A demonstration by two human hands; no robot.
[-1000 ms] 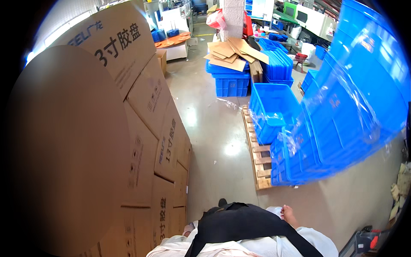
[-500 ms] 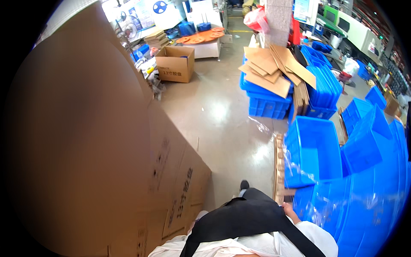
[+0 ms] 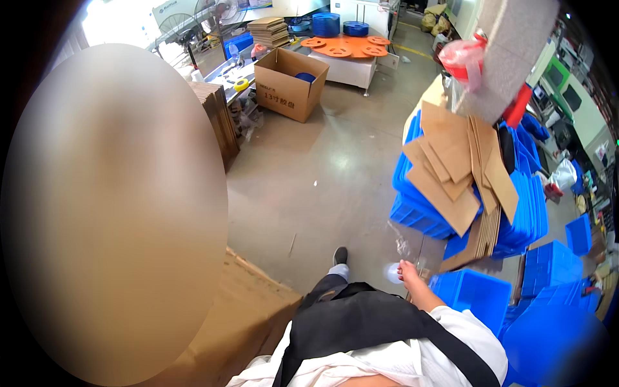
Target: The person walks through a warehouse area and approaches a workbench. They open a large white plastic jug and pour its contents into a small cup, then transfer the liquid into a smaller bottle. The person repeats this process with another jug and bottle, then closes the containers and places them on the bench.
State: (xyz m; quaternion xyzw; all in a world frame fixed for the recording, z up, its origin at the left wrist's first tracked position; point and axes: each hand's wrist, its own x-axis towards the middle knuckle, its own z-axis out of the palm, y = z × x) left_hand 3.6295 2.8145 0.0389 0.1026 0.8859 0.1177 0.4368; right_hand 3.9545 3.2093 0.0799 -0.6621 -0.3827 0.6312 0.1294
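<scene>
My right hand (image 3: 409,272) is ahead of my body, its arm stretched forward over the floor, its fingers curled closed. Whatever they hold, if anything, is too small to make out. A pale whitish patch (image 3: 392,273) shows beside the fingertips; I cannot tell whether it is plastic or glare. Nearest to this hand is an open blue plastic crate (image 3: 480,298) at the right. My left hand is out of view. Close on my left stand large brown cardboard boxes (image 3: 242,316), and a big blurred area hides most of that side.
An open cardboard box (image 3: 284,87) with something blue inside sits by a cluttered table at the far left. Orange discs (image 3: 338,46) lie on a white stand behind it. Flat cardboard sheets (image 3: 445,161) top the stacked blue crates (image 3: 416,213) by a pillar (image 3: 516,55).
My view has turned and moved forward, bringing the open box and crate stack closer. My right hand has swung forward from beside my hip. One foot has stepped ahead.
</scene>
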